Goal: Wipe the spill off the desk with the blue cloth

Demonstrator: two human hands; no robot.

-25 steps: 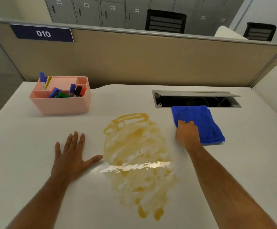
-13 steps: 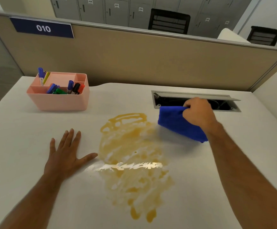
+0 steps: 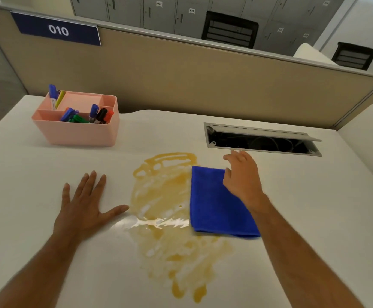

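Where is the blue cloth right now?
In the head view the blue cloth lies flat on the desk, over the right edge of the yellow spill, under the right hand and just in front of the cable slot.

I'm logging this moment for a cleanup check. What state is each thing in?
blue cloth: flat on the spill's right edge
spill: wet, smeared, unwiped
left hand: flat on desk, open
right hand: open, at the cloth's far corner
cable hatch: lid open
pink organizer: upright, holding markers
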